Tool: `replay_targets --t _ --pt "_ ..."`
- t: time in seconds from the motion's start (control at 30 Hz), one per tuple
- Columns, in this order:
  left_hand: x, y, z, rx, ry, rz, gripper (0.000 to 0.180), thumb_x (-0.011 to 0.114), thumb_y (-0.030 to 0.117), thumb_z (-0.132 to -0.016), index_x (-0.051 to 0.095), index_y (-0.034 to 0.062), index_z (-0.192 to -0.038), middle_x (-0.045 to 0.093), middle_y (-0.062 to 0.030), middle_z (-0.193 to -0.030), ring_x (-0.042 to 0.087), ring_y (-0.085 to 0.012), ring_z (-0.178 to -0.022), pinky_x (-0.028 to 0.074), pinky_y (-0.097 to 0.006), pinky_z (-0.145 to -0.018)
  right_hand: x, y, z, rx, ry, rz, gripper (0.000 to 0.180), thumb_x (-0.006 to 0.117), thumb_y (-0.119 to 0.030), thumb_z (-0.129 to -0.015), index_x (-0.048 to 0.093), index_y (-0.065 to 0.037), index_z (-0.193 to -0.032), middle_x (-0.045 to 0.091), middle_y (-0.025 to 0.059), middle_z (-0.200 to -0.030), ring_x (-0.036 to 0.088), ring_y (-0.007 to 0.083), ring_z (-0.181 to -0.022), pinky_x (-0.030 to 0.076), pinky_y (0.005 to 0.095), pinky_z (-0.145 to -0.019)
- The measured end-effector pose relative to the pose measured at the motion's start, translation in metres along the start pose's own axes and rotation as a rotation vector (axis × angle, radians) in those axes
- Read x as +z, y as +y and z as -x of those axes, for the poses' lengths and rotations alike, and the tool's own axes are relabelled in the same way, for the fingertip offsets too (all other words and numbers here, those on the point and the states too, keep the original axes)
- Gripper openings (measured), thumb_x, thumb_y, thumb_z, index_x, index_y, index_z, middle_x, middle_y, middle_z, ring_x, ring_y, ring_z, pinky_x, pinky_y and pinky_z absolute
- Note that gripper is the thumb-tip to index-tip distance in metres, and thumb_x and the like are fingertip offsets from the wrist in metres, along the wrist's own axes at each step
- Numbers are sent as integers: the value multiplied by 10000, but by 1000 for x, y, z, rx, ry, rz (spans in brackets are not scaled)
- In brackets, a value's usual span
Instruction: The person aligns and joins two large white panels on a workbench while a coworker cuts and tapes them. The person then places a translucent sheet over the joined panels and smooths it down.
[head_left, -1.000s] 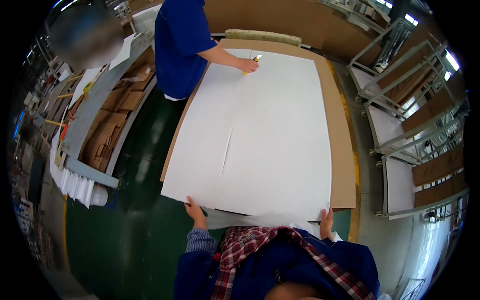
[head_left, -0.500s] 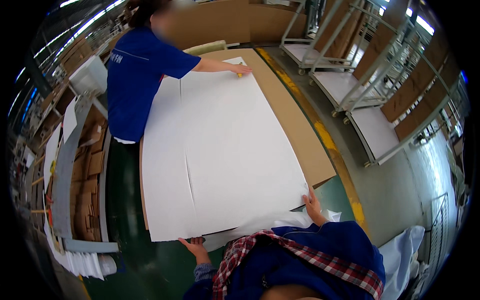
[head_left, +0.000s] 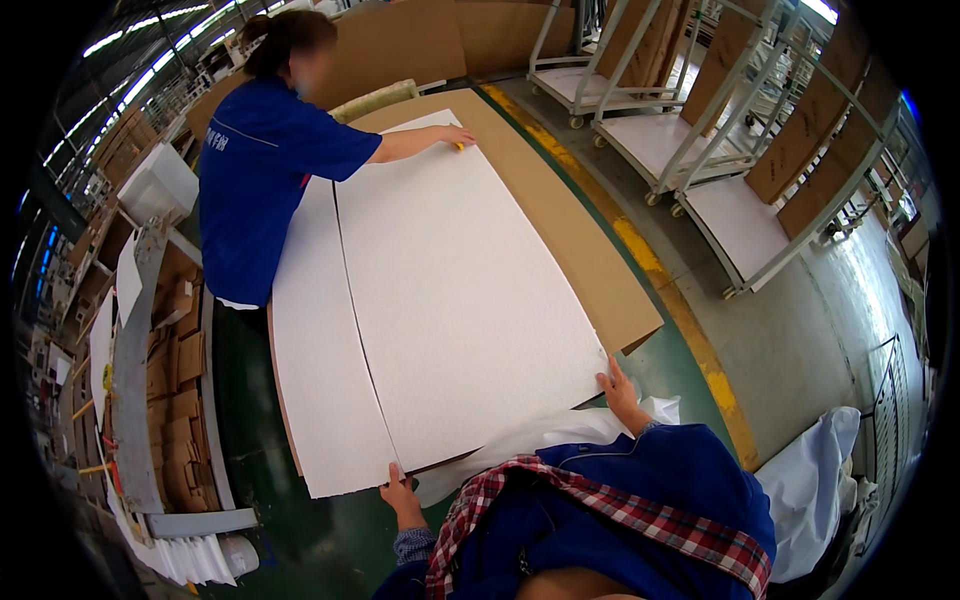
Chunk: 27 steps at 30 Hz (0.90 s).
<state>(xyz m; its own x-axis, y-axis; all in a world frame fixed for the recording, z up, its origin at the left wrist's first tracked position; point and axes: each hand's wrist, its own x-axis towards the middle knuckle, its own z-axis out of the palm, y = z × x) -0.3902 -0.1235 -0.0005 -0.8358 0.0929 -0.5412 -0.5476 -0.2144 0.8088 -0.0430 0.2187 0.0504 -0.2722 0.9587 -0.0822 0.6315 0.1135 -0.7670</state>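
A large white sheet (head_left: 450, 290) lies flat on brown cardboard, with a narrower white strip (head_left: 315, 350) along its left side. A thin dark gap runs between them from the far end to the near edge. At the near end of this gap, my left hand (head_left: 402, 497) pinches the edge, its thumb on top. My right hand (head_left: 622, 398) grips the near right corner of the large sheet. Across from me, a co-worker's hand (head_left: 453, 135) rests on the far right corner with a small yellow thing under it.
Brown cardboard (head_left: 590, 270) sticks out past the sheet on the right. The co-worker in a blue shirt (head_left: 250, 190) leans over the far left side. Wheeled racks (head_left: 735, 220) holding cardboard stand at the right, beyond a yellow floor line (head_left: 640, 245). At left is a shelf of folded cardboard (head_left: 175, 400).
The gap has become one continuous line along the sheet's length. My left hand has shifted slightly right to its near end. The whole view has turned a little.
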Motion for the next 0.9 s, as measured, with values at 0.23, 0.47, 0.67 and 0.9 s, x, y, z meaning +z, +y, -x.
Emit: replay_targets --t 0.23,0.47,0.67,0.9 --pt "1 0 4 -11 -8 65 408 638 246 -803 460 11 -1084 565 -113 -941 581 -215 -788 525 -354 -616 4 14 -8 -26 -38 -36 529 525 -281 -847 348 -87 -1306 545 238 -1057 554 352 -909 439 382 -775" --pt "5 11 14 -57 6 54 435 642 151 -792 429 5 -1142 528 -123 -1047 572 -246 -860 532 -374 -660 -2 -13 -1 -3 -74 57 524 500 -264 -870 318 -84 -1327 540 224 -1104 570 289 -898 443 340 -755" --pt "17 14 22 -58 20 63 465 672 146 -763 439 28 -1149 536 -107 -1047 561 -236 -890 519 -363 -679 5 40 -14 -167 9 32 552 526 -298 -871 325 -53 -1324 601 142 -912 517 155 -659 425 280 -561" --pt "12 13 23 131 544 -891 1101 759 524 -569 186 -15 -1339 185 -241 -1330 427 -381 -1072 438 -465 -819 -4 21 -16 7 -183 -73 595 511 -292 -883 265 5 -1336 406 199 -1284 480 203 -1059 407 282 -845"
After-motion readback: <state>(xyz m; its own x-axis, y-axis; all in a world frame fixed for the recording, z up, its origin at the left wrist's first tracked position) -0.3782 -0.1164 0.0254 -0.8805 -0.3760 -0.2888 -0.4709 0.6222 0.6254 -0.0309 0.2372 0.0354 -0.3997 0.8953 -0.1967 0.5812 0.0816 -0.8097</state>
